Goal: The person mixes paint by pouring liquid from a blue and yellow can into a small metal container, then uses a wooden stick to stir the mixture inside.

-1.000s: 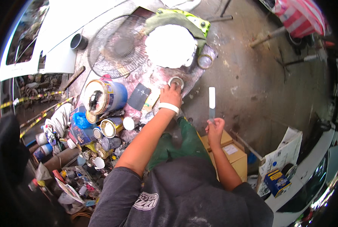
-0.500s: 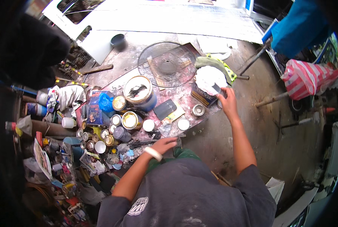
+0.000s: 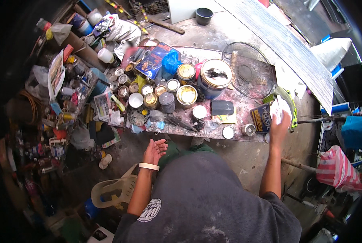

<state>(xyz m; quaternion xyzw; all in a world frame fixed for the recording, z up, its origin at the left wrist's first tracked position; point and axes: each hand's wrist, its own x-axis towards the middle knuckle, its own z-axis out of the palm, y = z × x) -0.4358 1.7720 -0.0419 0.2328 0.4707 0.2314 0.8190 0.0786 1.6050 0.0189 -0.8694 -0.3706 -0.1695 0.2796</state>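
White lettering (image 3: 265, 114) marks a dark box (image 3: 258, 120); right grip (image 3: 280, 124) seemingly pinches a pale strip (image 3: 279, 104), left grip (image 3: 153, 152) spread

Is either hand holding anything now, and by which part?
The left hand holds nothing. The right hand is at the white material; whether it grips anything cannot be told.

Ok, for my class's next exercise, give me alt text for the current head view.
A person's right hand is at a white, crumpled-looking mass by a dark rectangular can on a stained table; the left hand, empty and open, hovers short of the table's near edge. Tins and a bucket crowd the table, with a round wire grille at right.
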